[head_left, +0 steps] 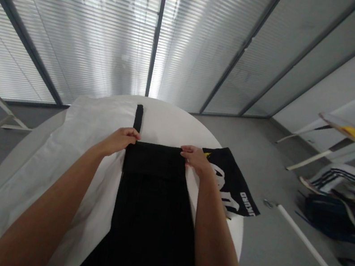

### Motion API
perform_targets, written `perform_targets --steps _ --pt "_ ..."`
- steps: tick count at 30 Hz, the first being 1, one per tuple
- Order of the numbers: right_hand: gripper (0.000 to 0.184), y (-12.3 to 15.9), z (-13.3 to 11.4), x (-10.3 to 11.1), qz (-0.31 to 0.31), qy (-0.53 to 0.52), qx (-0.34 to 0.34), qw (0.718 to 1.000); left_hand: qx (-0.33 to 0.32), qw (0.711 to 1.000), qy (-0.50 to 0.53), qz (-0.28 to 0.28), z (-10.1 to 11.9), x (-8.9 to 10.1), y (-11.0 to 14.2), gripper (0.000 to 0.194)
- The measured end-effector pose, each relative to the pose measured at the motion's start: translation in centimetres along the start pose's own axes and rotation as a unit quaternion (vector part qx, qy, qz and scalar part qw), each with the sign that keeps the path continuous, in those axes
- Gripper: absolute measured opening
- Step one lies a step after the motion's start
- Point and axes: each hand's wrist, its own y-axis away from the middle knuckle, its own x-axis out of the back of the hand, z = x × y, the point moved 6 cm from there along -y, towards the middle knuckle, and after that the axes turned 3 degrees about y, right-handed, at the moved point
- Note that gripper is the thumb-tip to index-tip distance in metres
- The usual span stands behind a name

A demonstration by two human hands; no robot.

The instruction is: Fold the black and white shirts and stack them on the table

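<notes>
**A:** Where is the black cloth (152,224) lying in front of you?

**B:** It is running from the centre of the frame down to the bottom edge, flat on the white table (172,121). White cloth (92,132) is spreading along its left; a printed cloth (224,181) is sitting right of centre, overhanging the table's edge. A narrow black strip (138,117) is showing just above your left hand (125,138); whether it is joining the black cloth, I can't tell.

**A:** And your fingers, what are they doing?

**B:** Left: thumb and fingertips are closing together on the cloth's top left corner. Right hand (192,156): also pinching, at the top right corner. The top edge is running nearly straight between them.

**A:** How is it likely to be handling for you?

**B:** Judging by look: light, soft, limp, hardly fragile. It is lying smooth, so it is perhaps sliding a little on the table. A band below your fingers is looking doubled, probably somewhat firmer than the single part.

**A:** So where are you best holding it?

**B:** Right where you are pinching: both top corners, taking in every layer there. With a single-handed hold, the middle is probably sagging and the layers are slipping apart on you.
</notes>
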Motion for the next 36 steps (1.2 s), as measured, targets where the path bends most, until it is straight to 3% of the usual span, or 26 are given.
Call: perform_targets --steps 3,7,10,13,17,21,24,27,31,36 --pt "0.036 -0.5 -0.3 0.1 0.039 0.010 0.063 0.997 0.018 0.998 -0.045 -0.034 0.0 -0.5 0.3 0.023" --pt "0.035 -0.8 -0.5 0.1 0.065 0.056 0.090 0.992 -0.025 0.986 -0.157 -0.057 0.5 -0.9 0.5 0.027" --pt "0.033 -0.6 -1.0 0.1 0.052 0.127 0.097 0.986 -0.063 0.961 -0.267 -0.037 1.1 -0.8 0.5 0.026" --pt "0.032 0.1 -2.1 0.3 0.064 0.244 0.105 0.962 -0.098 0.923 -0.373 0.003 2.3 -1.1 0.8 0.026" --pt "0.030 1.2 -4.2 -0.6 0.075 0.349 0.155 0.921 -0.132 0.889 -0.437 0.044 3.2 -3.6 1.5 0.035" --pt "0.039 1.7 -4.4 -3.2 0.004 0.380 0.189 0.906 -0.137 0.866 -0.479 0.033 1.3 -7.2 1.8 0.056" --pt "0.050 1.9 -3.1 -4.5 -0.069 0.427 0.168 0.886 -0.116 0.855 -0.506 0.007 -1.0 -8.3 1.3 0.064" --pt "0.060 2.0 -2.1 -4.4 -0.082 0.461 0.135 0.873 -0.114 0.851 -0.513 -0.001 -2.2 -8.3 0.9 0.068" --pt "0.067 2.2 -1.3 -4.4 -0.127 0.483 0.112 0.859 -0.117 0.850 -0.514 0.001 -2.2 -7.9 0.6 0.071" --pt "0.058 1.8 -1.4 -3.8 -0.093 0.459 0.107 0.877 -0.101 0.864 -0.493 0.002 -1.2 -6.4 0.4 0.059"
